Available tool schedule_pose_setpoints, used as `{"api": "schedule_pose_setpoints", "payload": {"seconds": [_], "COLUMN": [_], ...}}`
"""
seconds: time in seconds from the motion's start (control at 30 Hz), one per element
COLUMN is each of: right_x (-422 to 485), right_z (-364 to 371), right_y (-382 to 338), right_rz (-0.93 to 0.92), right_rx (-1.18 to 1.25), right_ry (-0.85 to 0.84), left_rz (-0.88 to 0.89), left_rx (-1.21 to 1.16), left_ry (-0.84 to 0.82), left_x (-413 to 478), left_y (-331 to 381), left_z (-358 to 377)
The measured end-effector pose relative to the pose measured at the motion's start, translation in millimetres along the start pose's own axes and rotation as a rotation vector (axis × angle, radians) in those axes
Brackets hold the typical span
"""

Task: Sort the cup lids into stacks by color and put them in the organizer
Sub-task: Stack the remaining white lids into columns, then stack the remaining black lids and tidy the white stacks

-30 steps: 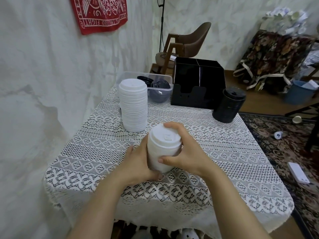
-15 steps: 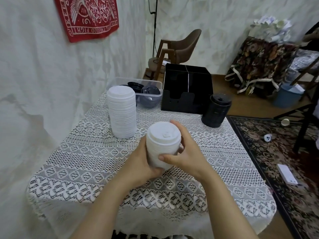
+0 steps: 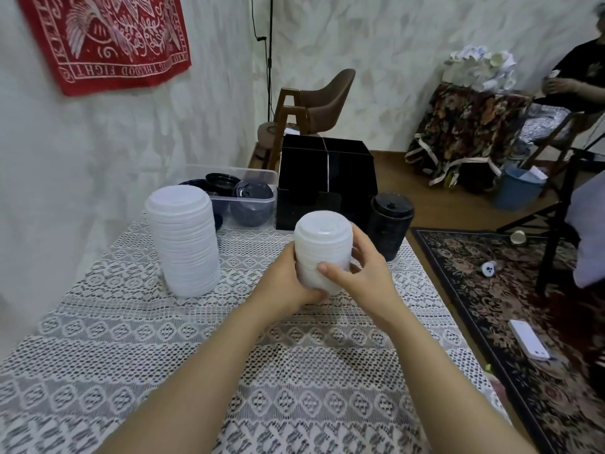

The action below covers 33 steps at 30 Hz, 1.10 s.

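Lace table | left hand, right hand: fingers curled round white lid stack | base hidden by palms

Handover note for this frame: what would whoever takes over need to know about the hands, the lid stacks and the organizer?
Hands: left hand and right hand both grip the short white lid stack mid-table; whether it rests on the table is hidden.
The tall white stack stands at left; the black stack stands right of the organizer.
Done: three stacks built.
Left: loose black lids in the clear bin; no stack seen in the organizer.
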State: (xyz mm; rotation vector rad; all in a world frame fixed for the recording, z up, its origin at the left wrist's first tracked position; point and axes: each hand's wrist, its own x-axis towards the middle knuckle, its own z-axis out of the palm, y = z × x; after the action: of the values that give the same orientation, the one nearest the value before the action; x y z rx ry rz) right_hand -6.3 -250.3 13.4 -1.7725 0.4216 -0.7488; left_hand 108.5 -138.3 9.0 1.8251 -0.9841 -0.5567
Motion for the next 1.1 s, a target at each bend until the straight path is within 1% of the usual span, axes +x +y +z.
{"api": "schedule_pose_setpoints", "payload": {"seconds": [0.17,0.47,0.67,1.0,1.1], "right_x": [34,76,80,69,59], "right_z": [-11,-14,-16,-13,-12], "right_y": [21,56,66,62,53], "right_rz": [-0.009,0.013,0.046,0.123,0.165], "right_rx": [-0.005,-0.066,-0.074,-0.112,-0.163], "right_ry": [0.019,0.035,0.041,0.018,-0.005], "left_rz": [0.048,0.017,-0.007,-0.039,-0.059], "left_rx": [0.068,0.146,0.22,0.247,0.266], "left_ry": [-0.003,-0.008,-0.021,-0.034,0.001], "left_x": [50,100,110,101,93], "left_y": [-2,-15,-21,-24,-23], "left_z": [9,16,18,20,18]}}
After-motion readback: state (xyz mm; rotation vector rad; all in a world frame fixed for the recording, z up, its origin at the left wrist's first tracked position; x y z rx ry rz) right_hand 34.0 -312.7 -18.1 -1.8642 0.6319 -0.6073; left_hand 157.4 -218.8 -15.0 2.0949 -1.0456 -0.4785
